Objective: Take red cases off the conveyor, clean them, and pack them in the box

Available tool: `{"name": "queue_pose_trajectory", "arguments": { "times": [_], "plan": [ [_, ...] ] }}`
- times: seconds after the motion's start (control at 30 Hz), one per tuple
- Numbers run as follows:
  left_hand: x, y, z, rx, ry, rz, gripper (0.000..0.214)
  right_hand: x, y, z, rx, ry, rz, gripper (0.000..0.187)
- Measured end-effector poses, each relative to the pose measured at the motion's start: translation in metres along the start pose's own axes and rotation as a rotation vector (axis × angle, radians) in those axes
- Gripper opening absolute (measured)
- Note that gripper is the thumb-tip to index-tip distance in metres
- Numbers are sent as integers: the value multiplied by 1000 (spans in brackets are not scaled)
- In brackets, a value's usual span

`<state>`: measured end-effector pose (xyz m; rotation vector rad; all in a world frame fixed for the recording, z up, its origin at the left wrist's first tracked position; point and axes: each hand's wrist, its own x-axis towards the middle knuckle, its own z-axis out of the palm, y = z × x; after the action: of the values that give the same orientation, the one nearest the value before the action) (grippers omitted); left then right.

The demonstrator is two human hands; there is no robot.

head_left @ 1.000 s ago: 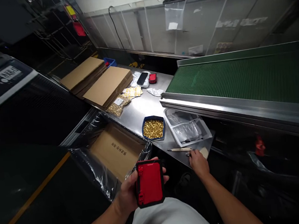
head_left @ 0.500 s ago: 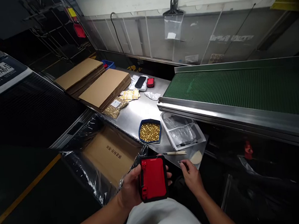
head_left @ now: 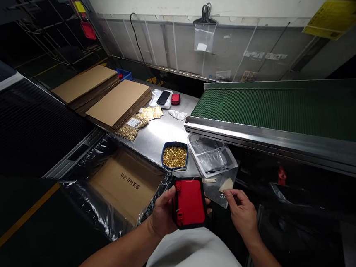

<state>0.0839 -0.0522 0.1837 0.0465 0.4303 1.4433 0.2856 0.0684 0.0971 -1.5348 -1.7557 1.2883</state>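
Observation:
My left hand (head_left: 164, 213) is closed around a red and black plastic case (head_left: 191, 203), held up with its red panel facing me; its fingers wrap behind to the far edge. Over the table's near corner, my right hand (head_left: 243, 211) has thumb and forefinger pinched together. Small shiny bits show at those fingertips, but whether they are gripped or lying on the table I cannot tell. A pale flat piece (head_left: 226, 185) lies just beyond these fingers. Partly behind the case is a slim light-coloured tool (head_left: 209, 180). Beyond it stands a blue bin (head_left: 163, 163) of small brass-coloured parts (head_left: 175, 156).
A black-lined carton (head_left: 126, 183) stands left of the metal table (head_left: 150, 141). Cardboard stacks (head_left: 119, 101), a bag of brass parts (head_left: 130, 129), a phone (head_left: 163, 97) and another red case (head_left: 175, 99) lie farther back. To the right are a white tray (head_left: 199, 167) and a green conveyor (head_left: 251, 112).
The case in my left hand has moved right and slightly up in the picture. My right hand has also shifted right, still pinched. The surroundings have slid a little left as the view turned.

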Motion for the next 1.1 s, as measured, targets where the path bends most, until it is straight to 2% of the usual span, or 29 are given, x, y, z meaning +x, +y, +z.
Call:
{"name": "queue_pose_trajectory", "arguments": {
  "times": [0.07,0.2,0.3,0.4,0.53,0.63,0.77,0.87,0.97,1.1],
  "plan": [
    [0,0,0,-10,-3,-11,67,-2,-11,-2,26,26,7,48],
    [-1,0,0,-12,19,-2,66,-6,-25,-3,151,61,99,64],
    [-2,1,0,7,72,-10,67,-11,-31,-4,189,29,180,63],
    [-3,2,0,20,122,-4,71,-17,-38,-6,204,-11,195,61],
    [-9,-3,-2,135,154,101,76,-25,-52,-7,282,-60,210,63],
    [-18,-8,-1,408,190,300,82,-33,-73,-9,335,-79,197,62],
    [-31,-10,7,898,320,697,87,-50,-110,-15,388,-55,91,50],
    [-37,-10,13,1215,333,956,89,-66,-130,-20,377,-78,4,40],
    [-39,-7,17,1440,323,1136,94,-79,-135,-20,322,-130,-56,34],
    [-36,-4,22,1552,286,1292,95,-90,-131,-15,226,-58,-155,29]
  ]
}}
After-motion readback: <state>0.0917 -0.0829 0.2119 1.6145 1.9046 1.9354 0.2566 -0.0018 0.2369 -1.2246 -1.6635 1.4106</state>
